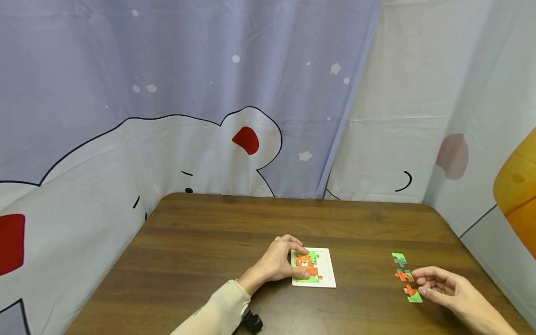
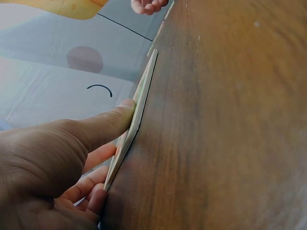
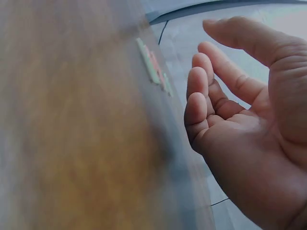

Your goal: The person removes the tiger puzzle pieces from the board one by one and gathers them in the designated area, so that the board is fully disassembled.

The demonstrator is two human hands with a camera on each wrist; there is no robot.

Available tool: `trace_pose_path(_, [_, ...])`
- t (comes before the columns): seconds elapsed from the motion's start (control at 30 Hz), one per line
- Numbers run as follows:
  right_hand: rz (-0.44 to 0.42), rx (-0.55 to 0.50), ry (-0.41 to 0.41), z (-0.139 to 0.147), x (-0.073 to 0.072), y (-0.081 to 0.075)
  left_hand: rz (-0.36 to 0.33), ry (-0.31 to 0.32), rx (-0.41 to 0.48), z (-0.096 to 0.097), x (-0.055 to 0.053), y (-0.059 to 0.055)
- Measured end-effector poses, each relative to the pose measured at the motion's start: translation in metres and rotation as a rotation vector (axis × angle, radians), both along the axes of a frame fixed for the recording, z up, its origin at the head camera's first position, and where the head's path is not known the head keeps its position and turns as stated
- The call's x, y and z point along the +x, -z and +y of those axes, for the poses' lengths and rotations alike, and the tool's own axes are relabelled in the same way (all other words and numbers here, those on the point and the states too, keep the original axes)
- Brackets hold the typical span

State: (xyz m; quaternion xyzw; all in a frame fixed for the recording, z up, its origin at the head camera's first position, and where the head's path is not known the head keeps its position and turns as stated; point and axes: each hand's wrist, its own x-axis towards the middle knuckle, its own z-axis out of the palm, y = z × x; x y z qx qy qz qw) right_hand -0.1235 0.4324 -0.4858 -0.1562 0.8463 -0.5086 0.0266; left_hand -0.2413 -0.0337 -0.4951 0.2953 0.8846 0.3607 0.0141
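A square white puzzle board lies on the table, with an orange tiger picture on green filling its left part. My left hand holds the board at its left side, thumb and index finger resting on the picture. In the left wrist view the thumb presses the face and other fingers curl at the board's edge. Three loose jigsaw pieces lie in a column to the right: a green one, an orange one and an orange-and-green one. Just right of them hovers my right hand, fingers loosely bent, thumb apart, holding nothing.
The brown wooden table has rounded far corners. Curtains with cartoon prints hang behind it and along both sides. A black wrist strap piece hangs under the left sleeve.
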Motion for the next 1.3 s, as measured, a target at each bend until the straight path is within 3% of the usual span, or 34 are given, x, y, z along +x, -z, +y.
trace_pose_path(0.2, [-0.004,0.071,0.117,-0.004,-0.003,-0.013,0.002,-0.003,0.002,0.001,-0.001,0.001])
trace_pose_path(0.5, [0.037,0.089,0.178,-0.015,-0.007,-0.024,0.010,-0.018,-0.002,0.001,0.000,0.000])
trace_pose_path(1.03, [0.001,-0.010,0.117,-0.041,-0.021,-0.036,0.043,-0.052,-0.018,0.002,0.001,0.000])
trace_pose_path(1.3, [0.146,0.003,0.038,-0.067,-0.043,-0.045,0.097,-0.092,-0.025,0.004,0.005,-0.008])
